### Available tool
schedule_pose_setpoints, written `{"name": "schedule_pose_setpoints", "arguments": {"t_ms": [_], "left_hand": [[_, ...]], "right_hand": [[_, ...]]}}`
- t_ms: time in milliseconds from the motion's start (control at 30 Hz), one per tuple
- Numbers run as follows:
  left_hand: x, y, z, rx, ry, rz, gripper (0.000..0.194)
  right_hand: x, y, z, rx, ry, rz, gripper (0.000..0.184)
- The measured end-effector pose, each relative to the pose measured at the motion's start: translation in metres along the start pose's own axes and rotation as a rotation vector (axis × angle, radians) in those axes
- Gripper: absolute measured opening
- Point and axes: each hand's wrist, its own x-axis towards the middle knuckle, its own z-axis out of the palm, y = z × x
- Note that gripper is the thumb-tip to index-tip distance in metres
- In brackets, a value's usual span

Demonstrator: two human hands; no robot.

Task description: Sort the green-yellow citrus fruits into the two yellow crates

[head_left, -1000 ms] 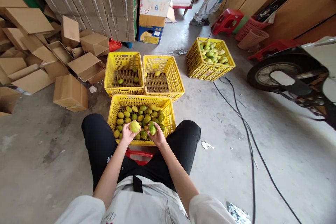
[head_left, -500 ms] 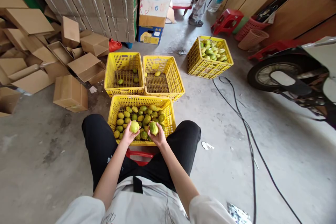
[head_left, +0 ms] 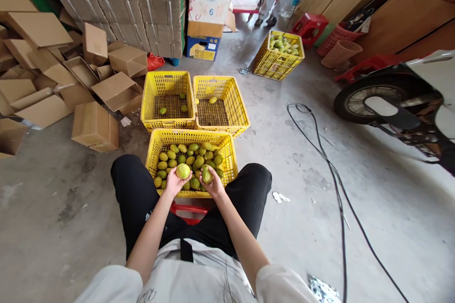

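My left hand (head_left: 173,182) is closed round a round yellow-green fruit (head_left: 183,171), its smooth top facing up. A greener oval fruit (head_left: 206,174) sits in my right hand (head_left: 214,185), fingers curled about it. Both hands are over the near edge of a yellow plastic crate (head_left: 153,144) between my knees. Many similar green and yellow fruits (head_left: 194,147) lie inside it, some hidden below my hands. Behind it, the left yellow crate (head_left: 168,123) holds 3 green fruits, and the right yellow crate (head_left: 241,109) has 2 yellowish ones.
Flattened and open cardboard boxes (head_left: 113,90) pile up at left. A full yellow crate (head_left: 277,66) is at the back right near another person's legs (head_left: 272,0). Black cables (head_left: 332,165) cross the floor at right, beside a motorcycle (head_left: 384,104). A red stool (head_left: 309,28) stands behind.
The full crate at the back right has slid away from me, toward the other person. The fruit in my right hand has turned slightly; both hands keep their hold in nearly the same place.
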Motion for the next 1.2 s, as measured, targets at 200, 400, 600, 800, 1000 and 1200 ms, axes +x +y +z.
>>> {"name": "schedule_pose_setpoints", "arguments": {"t_ms": [200, 400, 600, 800, 1000, 1200], "left_hand": [[0.0018, -0.0014, -0.0009, 0.048, 0.068, 0.06, 0.018], [0.0007, -0.0002, -0.0043, 0.098, -0.01, 0.025, 0.023], [0.0006, -0.0002, -0.0052, 0.015, -0.045, 0.02, 0.039], [0.0035, -0.0033, -0.0039, 0.084, -0.036, 0.022, 0.029], [0.0055, -0.006, -0.0085, 0.147, -0.019, 0.057, 0.025], [0.0052, -0.0043, -0.0073, 0.107, 0.009, 0.079, 0.022]], "right_hand": [[-0.0012, -0.0016, 0.0011, 0.041, -0.083, 0.022, 0.019], [0.0026, 0.001, -0.0009, 0.02, -0.08, 0.035, 0.018], [0.003, 0.0012, 0.0003, 0.052, 0.053, -0.005, 0.014], [0.0013, 0.0006, -0.0008, -0.005, -0.006, 0.039, 0.012], [0.0002, -0.0005, 0.0005, 0.074, -0.091, 0.019, 0.036], [-0.0012, -0.0006, 0.0026, 0.066, -0.109, 0.046, 0.03]]}}
